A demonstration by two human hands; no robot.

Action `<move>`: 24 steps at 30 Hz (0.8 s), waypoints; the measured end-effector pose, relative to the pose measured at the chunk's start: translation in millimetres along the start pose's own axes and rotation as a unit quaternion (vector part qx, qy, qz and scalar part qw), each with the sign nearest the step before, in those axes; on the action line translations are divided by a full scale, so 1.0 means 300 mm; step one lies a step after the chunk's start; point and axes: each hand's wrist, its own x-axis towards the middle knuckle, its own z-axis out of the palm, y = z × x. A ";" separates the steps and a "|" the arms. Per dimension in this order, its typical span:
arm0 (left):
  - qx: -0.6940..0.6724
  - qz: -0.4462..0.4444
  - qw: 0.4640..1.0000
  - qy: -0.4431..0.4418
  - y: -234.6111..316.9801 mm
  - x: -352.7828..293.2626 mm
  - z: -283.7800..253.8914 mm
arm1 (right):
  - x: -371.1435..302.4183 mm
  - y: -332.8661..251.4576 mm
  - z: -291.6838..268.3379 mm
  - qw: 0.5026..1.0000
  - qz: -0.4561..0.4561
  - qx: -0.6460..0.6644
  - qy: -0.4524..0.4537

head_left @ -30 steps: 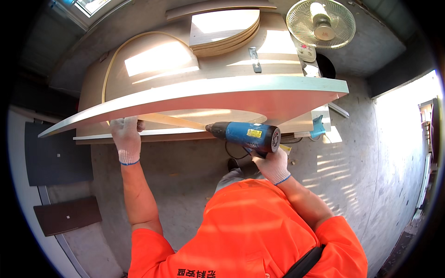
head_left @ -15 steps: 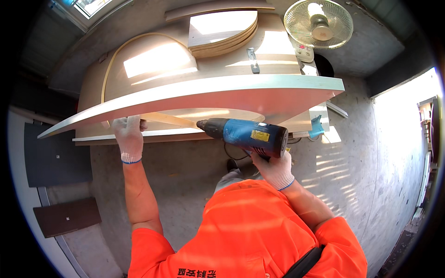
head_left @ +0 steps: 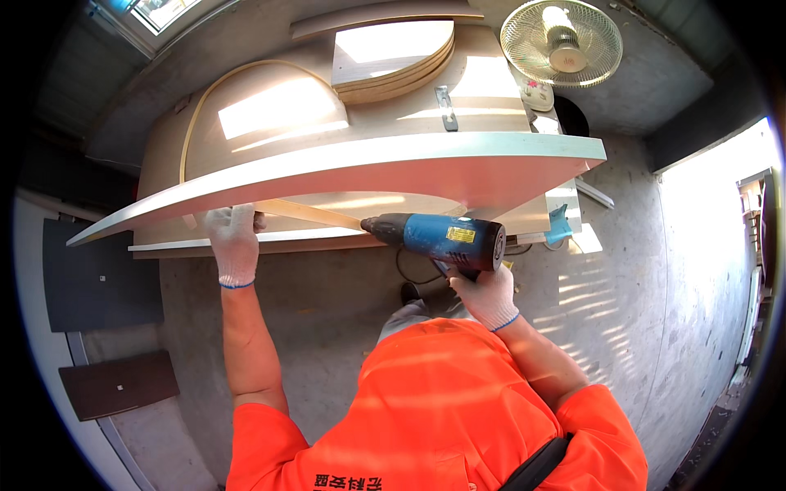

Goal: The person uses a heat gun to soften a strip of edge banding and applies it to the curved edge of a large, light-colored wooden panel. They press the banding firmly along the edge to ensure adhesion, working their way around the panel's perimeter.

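My right hand [head_left: 489, 299], in a white knit glove, grips the handle of a blue heat gun [head_left: 438, 233] whose dark nozzle points left. A thin, light wood-coloured edging strip [head_left: 307, 213] runs from the nozzle's tip to my left hand [head_left: 234, 239]. That hand, gloved too, is closed on the strip, with its fingertips partly hidden beneath the panel. Above both hands, a large curved panel [head_left: 491, 146] with a pale edge stands tilted over the workbench. The strip's other stretch [head_left: 190, 131] loops across the bench beyond the panel.
On the wooden workbench [head_left: 393, 127] lie a stack of rounded boards [head_left: 393, 57] and a metal tool [head_left: 446, 108]. A wire-caged fan [head_left: 562, 41] stands at the far right. A light-blue object [head_left: 559, 225] sits at the bench's right end. Dark panels [head_left: 102, 270] lean at the left.
My left hand has shifted slightly right with the strip. The heat gun's nozzle has moved a little right and down, and the gun is more level. The panel stays in place.
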 end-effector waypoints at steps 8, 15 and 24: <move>0.015 0.002 1.000 -0.013 -0.011 -0.006 0.015 | 0.001 -0.176 -0.061 0.990 -0.025 0.139 -0.012; 0.002 0.002 1.000 -0.012 0.002 -0.010 0.033 | 0.022 -0.293 -0.071 0.976 -0.074 0.204 -0.006; -0.010 -0.010 1.000 -0.009 0.018 -0.021 0.063 | 0.019 -0.208 -0.073 0.994 -0.054 0.095 -0.014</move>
